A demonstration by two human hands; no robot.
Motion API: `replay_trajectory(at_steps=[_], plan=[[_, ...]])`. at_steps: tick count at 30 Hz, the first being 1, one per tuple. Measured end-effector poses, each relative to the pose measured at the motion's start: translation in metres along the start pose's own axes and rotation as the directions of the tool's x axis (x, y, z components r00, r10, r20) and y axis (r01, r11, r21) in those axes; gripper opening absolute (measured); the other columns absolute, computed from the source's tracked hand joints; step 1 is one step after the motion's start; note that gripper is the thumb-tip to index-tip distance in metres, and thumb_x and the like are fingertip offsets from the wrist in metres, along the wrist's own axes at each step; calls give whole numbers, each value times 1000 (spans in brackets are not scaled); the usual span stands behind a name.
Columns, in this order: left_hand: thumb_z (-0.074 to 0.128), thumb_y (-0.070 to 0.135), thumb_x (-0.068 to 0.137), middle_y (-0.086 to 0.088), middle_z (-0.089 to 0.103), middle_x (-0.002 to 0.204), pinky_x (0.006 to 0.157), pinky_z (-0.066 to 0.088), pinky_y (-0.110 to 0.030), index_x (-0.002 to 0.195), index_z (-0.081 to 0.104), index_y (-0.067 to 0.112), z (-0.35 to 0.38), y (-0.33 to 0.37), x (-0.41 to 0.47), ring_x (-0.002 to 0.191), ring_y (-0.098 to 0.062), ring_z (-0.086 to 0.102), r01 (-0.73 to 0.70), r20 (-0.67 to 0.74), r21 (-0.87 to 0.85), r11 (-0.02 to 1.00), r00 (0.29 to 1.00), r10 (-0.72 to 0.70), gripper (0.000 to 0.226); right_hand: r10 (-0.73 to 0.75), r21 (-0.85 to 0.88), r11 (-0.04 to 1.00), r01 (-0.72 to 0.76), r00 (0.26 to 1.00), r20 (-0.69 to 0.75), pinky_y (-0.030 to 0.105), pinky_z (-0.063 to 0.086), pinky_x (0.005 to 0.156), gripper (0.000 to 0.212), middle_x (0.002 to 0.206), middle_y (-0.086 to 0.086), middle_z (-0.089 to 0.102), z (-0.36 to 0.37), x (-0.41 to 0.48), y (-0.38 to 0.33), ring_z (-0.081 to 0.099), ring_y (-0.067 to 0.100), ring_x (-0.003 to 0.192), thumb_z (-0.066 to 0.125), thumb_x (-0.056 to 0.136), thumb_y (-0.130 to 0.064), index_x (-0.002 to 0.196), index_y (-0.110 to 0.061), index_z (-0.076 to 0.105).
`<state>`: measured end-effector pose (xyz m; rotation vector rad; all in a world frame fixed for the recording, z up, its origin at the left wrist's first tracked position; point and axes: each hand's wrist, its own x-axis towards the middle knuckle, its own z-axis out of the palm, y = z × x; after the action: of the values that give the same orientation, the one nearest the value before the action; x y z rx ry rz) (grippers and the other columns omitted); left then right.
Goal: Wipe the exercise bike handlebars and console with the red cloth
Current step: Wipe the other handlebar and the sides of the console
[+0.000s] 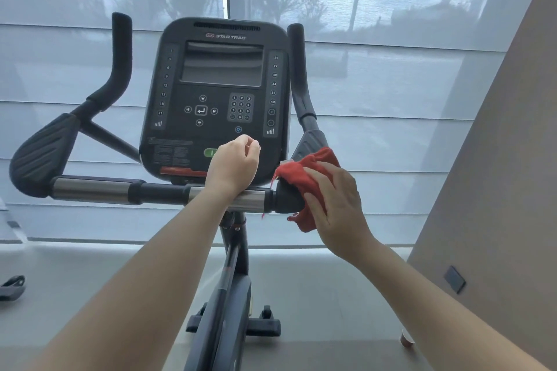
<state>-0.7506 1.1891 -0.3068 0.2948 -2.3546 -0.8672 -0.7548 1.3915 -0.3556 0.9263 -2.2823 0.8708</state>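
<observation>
Two bare hands are in my view, both at the black exercise bike with its chrome-and-black handlebars (90,190). Far left, the ribbed black elbow pad (42,153) sits at the bar's end, with a foam-covered upright horn (122,48) rising above it. In the middle stands the dark rounded console (217,99) with its blank screen and number keypad. My left hand (233,163) rests with its wrist on the chrome section of the crossbar, just below the console; its grip is loosely curled, fingers bent inward and holding nothing. To the right, my right hand (334,202) presses the crumpled red cloth (307,181) against the black joint at the bar's right end, fingers spread flat over the fabric, so the grip holds the cloth against the bar. On the floor at lower right lies a small reddish cup (407,338).
</observation>
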Motion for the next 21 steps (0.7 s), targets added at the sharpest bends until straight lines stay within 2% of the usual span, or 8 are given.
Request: replay_trajectory(at_steps=[4, 8, 10, 16, 21], plan=[[37, 29, 93, 1, 68, 91, 74, 46, -33, 96, 61, 17, 3, 0, -1, 86, -21, 59, -41, 42, 66, 997, 998, 38, 27, 21, 0, 1000, -21, 1000, -4, 37, 29, 105, 47, 132, -6, 42, -6, 18, 8, 34, 18, 125, 28, 91, -47, 129, -28, 48], [38, 30, 94, 2, 67, 91, 71, 45, -32, 94, 60, 19, 5, 1, -1, 84, -20, 59, -87, 86, 119, 989, 993, 77, 25, 137, 48, 989, -139, 990, 33, 33, 25, 107, 33, 132, -9, 42, -13, 48, 15, 31, 14, 125, 39, 94, -35, 124, -32, 53], [38, 30, 94, 2, 67, 90, 70, 44, -32, 93, 60, 19, 5, 1, -1, 83, -19, 59, -91, 78, 123, 988, 994, 82, 25, 122, 50, 991, -125, 991, 52, 29, 25, 105, 32, 131, -10, 43, -13, 51, 15, 32, 15, 124, 40, 94, -33, 121, -32, 56], [41, 30, 93, 6, 66, 89, 71, 47, -32, 92, 60, 22, 6, 1, 4, 79, -16, 59, -131, 71, 111, 985, 990, 124, 21, 20, 69, 997, -21, 1000, 19, 3, 19, 93, 28, 116, -10, 53, -18, 34, 18, 41, 14, 106, 44, 90, -31, 109, -27, 64], [45, 31, 92, 8, 65, 90, 76, 49, -33, 93, 61, 23, 6, 0, 24, 79, -15, 58, -130, 69, 122, 984, 990, 123, 18, 72, 142, 988, -66, 997, -35, 0, 20, 92, 21, 115, -8, 54, -22, 63, 31, 45, 15, 111, 50, 91, -20, 102, -25, 67]])
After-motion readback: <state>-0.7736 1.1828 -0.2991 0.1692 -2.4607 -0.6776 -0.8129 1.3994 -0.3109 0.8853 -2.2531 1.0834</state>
